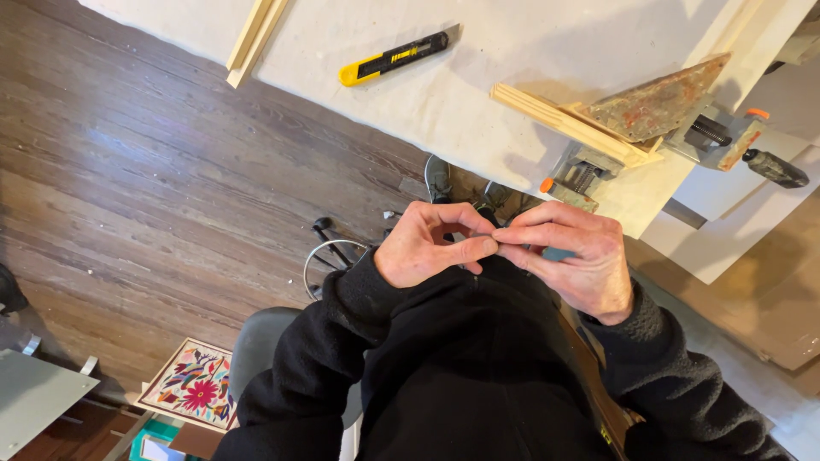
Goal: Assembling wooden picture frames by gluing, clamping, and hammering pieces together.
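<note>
Fingertips of the left hand and right hand pinch together on something tiny between them, held over the lap just short of the bench. It looks light and easily dropped, best held by a fingertip pinch. What it is stays hidden by the fingers.

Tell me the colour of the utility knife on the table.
Yellow and black knife, seen in the head view, lying on the white table.

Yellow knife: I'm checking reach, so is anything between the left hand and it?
Nothing visible. The knife lies alone on the table, beyond the left hand; wood strips and clamp sit off to either side.
</note>
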